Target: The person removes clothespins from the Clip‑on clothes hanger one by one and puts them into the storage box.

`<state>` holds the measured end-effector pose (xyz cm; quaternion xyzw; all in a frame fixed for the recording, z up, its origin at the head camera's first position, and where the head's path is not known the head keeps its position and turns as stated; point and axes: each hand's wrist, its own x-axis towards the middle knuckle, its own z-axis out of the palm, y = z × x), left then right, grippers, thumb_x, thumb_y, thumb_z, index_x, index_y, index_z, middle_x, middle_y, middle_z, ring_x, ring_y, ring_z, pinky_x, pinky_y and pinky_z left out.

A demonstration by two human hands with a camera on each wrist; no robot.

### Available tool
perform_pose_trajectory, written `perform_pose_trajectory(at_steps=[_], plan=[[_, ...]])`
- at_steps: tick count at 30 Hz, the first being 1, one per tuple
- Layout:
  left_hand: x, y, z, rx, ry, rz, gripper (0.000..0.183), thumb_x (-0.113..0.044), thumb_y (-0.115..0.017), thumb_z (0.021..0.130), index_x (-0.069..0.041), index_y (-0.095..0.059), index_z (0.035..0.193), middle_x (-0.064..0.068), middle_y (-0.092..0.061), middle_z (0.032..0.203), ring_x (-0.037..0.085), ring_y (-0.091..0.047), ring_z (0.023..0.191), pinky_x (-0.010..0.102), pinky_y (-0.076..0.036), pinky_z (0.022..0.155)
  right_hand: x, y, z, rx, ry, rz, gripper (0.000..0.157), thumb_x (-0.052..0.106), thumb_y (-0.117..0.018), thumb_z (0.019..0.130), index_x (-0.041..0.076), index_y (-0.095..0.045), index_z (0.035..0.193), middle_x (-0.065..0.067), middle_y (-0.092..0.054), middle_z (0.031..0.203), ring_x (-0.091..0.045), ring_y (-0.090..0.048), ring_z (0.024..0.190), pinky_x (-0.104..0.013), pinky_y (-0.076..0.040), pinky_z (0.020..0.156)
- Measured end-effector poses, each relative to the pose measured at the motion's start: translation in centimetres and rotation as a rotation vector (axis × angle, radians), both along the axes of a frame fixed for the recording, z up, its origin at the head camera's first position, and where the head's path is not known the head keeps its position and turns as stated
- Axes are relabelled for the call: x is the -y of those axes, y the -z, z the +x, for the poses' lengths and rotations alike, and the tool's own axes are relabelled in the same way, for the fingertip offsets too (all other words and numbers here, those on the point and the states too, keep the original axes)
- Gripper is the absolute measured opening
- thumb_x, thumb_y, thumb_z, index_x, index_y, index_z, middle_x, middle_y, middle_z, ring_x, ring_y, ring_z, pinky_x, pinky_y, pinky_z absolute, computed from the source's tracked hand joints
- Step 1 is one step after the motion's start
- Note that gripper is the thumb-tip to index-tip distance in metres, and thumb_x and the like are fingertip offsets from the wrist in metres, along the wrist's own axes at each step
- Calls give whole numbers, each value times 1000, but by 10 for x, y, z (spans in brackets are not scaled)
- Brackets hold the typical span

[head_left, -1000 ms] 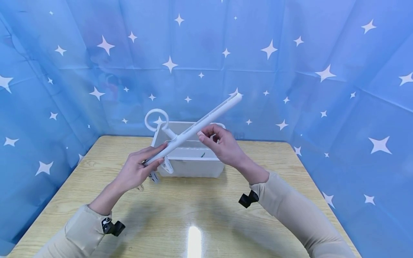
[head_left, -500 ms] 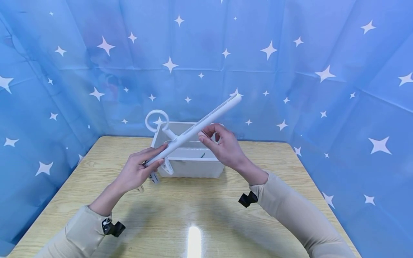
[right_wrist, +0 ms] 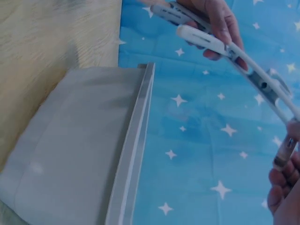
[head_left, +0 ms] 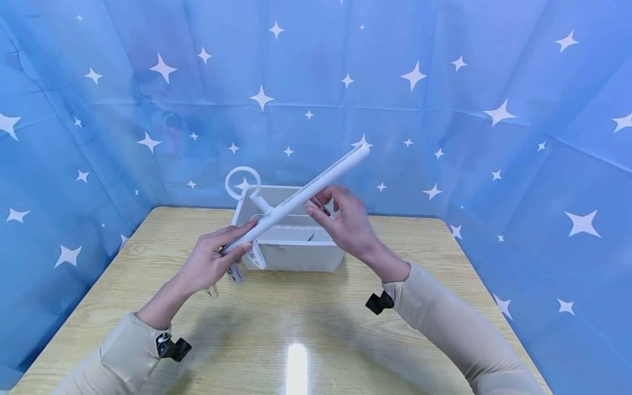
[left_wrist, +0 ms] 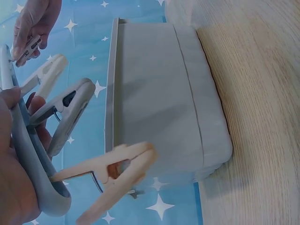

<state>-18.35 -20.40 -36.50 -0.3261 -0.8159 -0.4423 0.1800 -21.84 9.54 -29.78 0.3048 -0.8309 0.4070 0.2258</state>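
Observation:
A white hanger [head_left: 318, 182] with a long slotted bar and a round ring hook slants up to the right above the bin. My left hand [head_left: 204, 263] grips its lower left end between thumb and fingers. Clothespins hang from the bar there: a beige one [left_wrist: 112, 171], a grey one [left_wrist: 68, 115] and a whitish one [left_wrist: 49, 75] in the left wrist view. Under the right half of the bar, my right hand [head_left: 348, 225] pinches another clothespin [left_wrist: 29, 49] between thumb and curled fingers. One end of that clothespin is right at the bar in the right wrist view.
A white plastic bin [head_left: 296, 258] stands on the wooden table [head_left: 276, 329] behind and below the hanger. Something small and dark green [head_left: 310, 237] shows inside it. A blue star-patterned curtain [head_left: 316, 66] closes off the back and both sides.
The right hand has shifted very slightly, and the clothespin in its fingers now shows more clearly below the bar. The left hand and hanger have stayed almost still.

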Motion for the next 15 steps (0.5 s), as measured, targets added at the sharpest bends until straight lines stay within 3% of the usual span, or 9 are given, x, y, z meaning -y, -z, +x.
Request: perform_pose_trajectory(at_steps=[3, 15], plan=[[0, -1, 0, -1, 1, 7, 52, -3, -67, 94, -17, -57, 143, 6, -70, 108, 6, -59, 67, 25, -50, 53, -1, 0, -1, -22, 17, 10, 18, 24, -75, 91, 11, -66, 99, -2, -64, 90, -18, -54, 84, -35, -42, 75], [-2, -4, 1, -24, 3, 39, 53, 0, -68, 92, -15, -59, 141, 2, -68, 96, 10, -60, 67, 25, -49, 51, -1, -1, -1, 114, 2, -33, 23, 31, -73, 91, 16, -70, 108, 2, -64, 89, -14, -53, 79, -26, -42, 70]])
